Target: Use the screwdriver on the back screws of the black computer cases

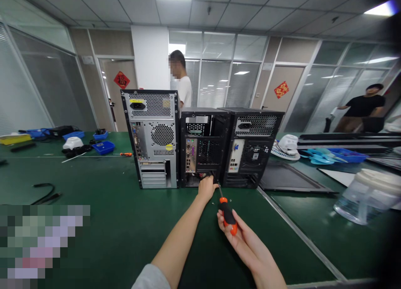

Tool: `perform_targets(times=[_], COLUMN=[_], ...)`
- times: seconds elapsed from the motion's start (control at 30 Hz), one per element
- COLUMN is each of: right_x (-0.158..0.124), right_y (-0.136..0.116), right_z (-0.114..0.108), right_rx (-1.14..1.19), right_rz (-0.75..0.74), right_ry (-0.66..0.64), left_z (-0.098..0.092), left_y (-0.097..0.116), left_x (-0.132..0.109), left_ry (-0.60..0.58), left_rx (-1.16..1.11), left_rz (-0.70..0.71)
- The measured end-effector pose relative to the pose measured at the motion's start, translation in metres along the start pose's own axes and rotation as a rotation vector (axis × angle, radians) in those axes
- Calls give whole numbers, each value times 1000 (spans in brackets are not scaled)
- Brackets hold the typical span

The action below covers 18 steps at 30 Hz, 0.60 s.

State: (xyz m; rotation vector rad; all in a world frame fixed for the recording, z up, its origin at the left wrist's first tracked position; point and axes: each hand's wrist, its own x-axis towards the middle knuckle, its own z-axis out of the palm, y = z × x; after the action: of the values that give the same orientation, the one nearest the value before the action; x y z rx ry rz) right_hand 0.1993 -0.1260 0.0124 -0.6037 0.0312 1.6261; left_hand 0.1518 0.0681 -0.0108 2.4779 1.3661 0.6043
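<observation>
Three computer cases stand upright side by side on the green table, their backs towards me. My left hand (pixel 207 188) is at the bottom of the middle computer case (pixel 214 153), fingers bent at its lower opening. What they grip is hidden. An orange and black screwdriver (pixel 228 215) is held by its handle in my right hand (pixel 236 232). Its shaft slants up, with the tip close to my left thumb and the case's lower right edge. To the left is a taller silver-backed case (pixel 153 143); on the right stands a black case (pixel 252 149).
Blue trays (pixel 104 147) and an orange-handled screwdriver (pixel 125 154) lie left. A flat black panel (pixel 291 178), a clear water jug (pixel 363 197) and a blue tray with gloves (pixel 351 155) are right. A black cable (pixel 46 193) lies near left. Two people stand beyond the table.
</observation>
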Motion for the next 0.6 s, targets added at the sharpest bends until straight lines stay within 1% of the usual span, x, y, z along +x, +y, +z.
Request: perform_targets(times=[0.3, 0.6], right_x=[-7, -8], right_y=[3, 2], right_z=[17, 16], right_rx=[-1, 27], right_rz=[-4, 8], right_ry=[97, 100], left_z=[-1, -3], left_y=[1, 2], left_x=[0, -1], left_ry=[-3, -11], left_rx=[-5, 1], left_rz=[-2, -8])
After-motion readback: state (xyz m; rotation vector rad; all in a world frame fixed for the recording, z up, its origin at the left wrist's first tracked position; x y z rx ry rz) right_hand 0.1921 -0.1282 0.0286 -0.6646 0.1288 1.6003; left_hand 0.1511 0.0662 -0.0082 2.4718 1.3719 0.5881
